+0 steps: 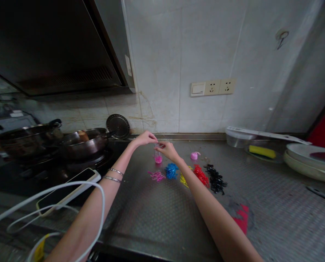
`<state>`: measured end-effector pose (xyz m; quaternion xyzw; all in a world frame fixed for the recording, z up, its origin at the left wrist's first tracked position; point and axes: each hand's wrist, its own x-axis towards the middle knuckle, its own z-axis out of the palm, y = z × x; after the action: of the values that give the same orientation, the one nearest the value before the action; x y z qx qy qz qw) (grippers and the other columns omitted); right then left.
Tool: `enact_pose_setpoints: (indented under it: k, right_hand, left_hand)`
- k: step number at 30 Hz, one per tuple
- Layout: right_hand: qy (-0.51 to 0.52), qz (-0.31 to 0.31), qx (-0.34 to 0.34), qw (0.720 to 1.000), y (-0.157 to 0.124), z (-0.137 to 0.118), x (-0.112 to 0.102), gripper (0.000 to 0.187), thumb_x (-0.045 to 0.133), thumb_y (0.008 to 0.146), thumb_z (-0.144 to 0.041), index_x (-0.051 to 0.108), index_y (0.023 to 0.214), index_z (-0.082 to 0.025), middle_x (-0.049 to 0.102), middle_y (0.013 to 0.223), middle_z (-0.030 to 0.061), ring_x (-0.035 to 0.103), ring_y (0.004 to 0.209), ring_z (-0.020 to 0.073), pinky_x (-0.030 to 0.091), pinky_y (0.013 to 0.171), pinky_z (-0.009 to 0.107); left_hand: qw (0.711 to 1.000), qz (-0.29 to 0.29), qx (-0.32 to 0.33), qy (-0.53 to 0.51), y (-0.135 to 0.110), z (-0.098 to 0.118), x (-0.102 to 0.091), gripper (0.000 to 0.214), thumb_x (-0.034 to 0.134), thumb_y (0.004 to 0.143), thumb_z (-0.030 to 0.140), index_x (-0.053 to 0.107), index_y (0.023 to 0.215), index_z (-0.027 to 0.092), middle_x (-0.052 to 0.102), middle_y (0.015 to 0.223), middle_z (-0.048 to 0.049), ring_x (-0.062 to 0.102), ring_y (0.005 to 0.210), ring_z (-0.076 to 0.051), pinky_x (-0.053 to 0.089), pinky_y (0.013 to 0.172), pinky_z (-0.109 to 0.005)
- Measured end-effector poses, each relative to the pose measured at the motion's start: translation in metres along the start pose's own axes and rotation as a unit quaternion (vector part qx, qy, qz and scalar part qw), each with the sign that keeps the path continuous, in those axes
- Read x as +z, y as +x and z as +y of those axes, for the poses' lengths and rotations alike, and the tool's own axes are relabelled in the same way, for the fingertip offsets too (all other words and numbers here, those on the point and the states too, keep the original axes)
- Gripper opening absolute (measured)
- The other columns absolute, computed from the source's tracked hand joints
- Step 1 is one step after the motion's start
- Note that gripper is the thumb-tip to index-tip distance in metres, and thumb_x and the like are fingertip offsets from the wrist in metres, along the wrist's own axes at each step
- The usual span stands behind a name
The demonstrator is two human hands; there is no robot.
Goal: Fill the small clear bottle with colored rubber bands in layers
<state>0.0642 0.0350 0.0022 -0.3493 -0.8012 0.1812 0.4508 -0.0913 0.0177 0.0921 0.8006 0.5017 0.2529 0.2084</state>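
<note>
Dimpled metal bench is stretching beneath a clear bottle just under the left hand and right hand, whose grip is showing too unclearly to tell, the bottle probably feeling light, slick, best held mid-body.

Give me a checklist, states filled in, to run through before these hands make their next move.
1. Clear container upright: ok.
2. Left hand and right hand both at its top: ok.
3. Pink pieces inside it: ok.
4. What the left fingertips pinch, if anything: cannot tell.
5. Yellow pile fully visible: not ok, right forearm covers part.
6. Red pile apart from blue pile: ok.
</note>
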Motion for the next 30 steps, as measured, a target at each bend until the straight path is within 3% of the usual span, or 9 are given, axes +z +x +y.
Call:
enact_pose_setpoints:
  k: [3, 7, 13, 17, 24, 30]
  right_hand:
    - [0.006, 0.004, 0.005, 1.000, 0.000, -0.001, 0.000, 0.042, 0.058, 0.069, -0.044, 0.063, 0.097, -0.013, 0.065, 0.084, 0.0065, 0.057, 0.069, 0.0137, 0.042, 0.064, 0.023]
    - [0.005, 0.009, 0.015, 1.000, -0.001, -0.001, 0.000, 0.045, 0.059, 0.068, -0.046, 0.062, 0.098, -0.013, 0.065, 0.087, 0.0076, 0.058, 0.070, 0.0144, 0.043, 0.065, 0.024]
    - [-0.006, 0.004, 0.023, 1.000, 0.000, 0.000, 0.000, 0.046, 0.059, 0.068, -0.048, 0.062, 0.098, -0.013, 0.065, 0.084, 0.0078, 0.058, 0.071, 0.0150, 0.044, 0.065, 0.024]
    - [-0.005, 0.007, 0.021, 1.000, 0.000, 0.000, 0.000, 0.045, 0.059, 0.067, -0.047, 0.063, 0.096, -0.013, 0.065, 0.085, 0.0076, 0.058, 0.070, 0.0147, 0.043, 0.064, 0.024]
    - [-0.009, 0.004, 0.020, 1.000, 0.000, -0.001, -0.001, 0.042, 0.058, 0.068, -0.047, 0.063, 0.095, -0.014, 0.065, 0.084, 0.0064, 0.058, 0.070, 0.0144, 0.043, 0.064, 0.024]
    - [-0.006, 0.003, 0.025, 1.000, 0.001, -0.001, -0.001, 0.044, 0.058, 0.068, -0.048, 0.063, 0.096, -0.014, 0.065, 0.085, 0.0075, 0.058, 0.071, 0.0150, 0.043, 0.064, 0.024]
  left_hand:
    - [0.998, 0.054, -0.019, -0.019, -0.001, -0.008, 0.002, 0.030, 0.056, 0.066, 0.035, 0.068, 0.079, 0.010, 0.058, 0.057, -0.0011, 0.035, 0.040, -0.004, 0.025, 0.038, -0.017]
    - [0.990, 0.126, -0.060, -0.006, -0.001, -0.035, 0.014, 0.032, 0.050, 0.071, 0.034, 0.066, 0.086, 0.011, 0.062, 0.064, -0.0035, 0.043, 0.044, -0.007, 0.032, 0.041, -0.019]
    - [0.982, 0.083, -0.104, 0.131, -0.005, -0.088, 0.051, 0.022, 0.053, 0.069, 0.018, 0.067, 0.086, 0.014, 0.066, 0.084, -0.0086, 0.058, 0.077, -0.017, 0.042, 0.071, -0.025]
    - [0.981, 0.060, -0.065, 0.173, -0.011, -0.111, 0.072, 0.028, 0.052, 0.071, 0.019, 0.064, 0.096, 0.017, 0.063, 0.094, -0.0096, 0.055, 0.090, -0.022, 0.039, 0.083, -0.031]
    - [0.976, 0.077, -0.002, 0.202, -0.013, -0.114, 0.079, 0.019, 0.050, 0.073, 0.023, 0.066, 0.081, 0.017, 0.060, 0.091, -0.0090, 0.050, 0.093, -0.022, 0.035, 0.087, -0.033]
    - [0.982, 0.094, -0.032, 0.163, -0.011, -0.107, 0.075, 0.014, 0.057, 0.068, 0.025, 0.067, 0.073, 0.016, 0.064, 0.082, -0.0079, 0.054, 0.085, -0.021, 0.038, 0.084, -0.032]
